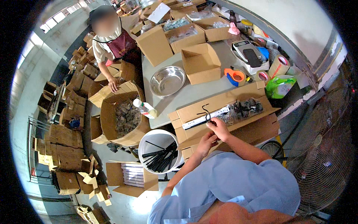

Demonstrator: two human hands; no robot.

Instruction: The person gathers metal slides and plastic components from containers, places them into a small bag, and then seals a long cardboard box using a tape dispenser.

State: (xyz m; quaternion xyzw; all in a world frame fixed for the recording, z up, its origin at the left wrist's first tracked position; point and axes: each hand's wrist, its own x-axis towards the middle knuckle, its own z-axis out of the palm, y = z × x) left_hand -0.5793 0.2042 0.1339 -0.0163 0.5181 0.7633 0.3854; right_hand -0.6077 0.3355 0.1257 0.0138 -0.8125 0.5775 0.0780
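My right hand [219,128] pinches a thin black cable tie [204,111] that curls up above a flattened cardboard sheet [209,108]. My left hand [206,143] is just below it with fingers curled, close to the right hand; what it holds I cannot tell. A long white strip [205,118] lies on the cardboard under the tie. Clear bags of small dark parts [244,108] lie to the right of my hands. A white bucket [148,140] with several black ties [160,156] stands to the left of my forearm.
A steel bowl [167,80], an open cardboard box [201,62], an orange tape dispenser [235,76] and a white bottle [145,108] sit on the grey table. Another person [112,41] reaches into a big box of bags [125,117]. A floor fan [328,145] stands at right.
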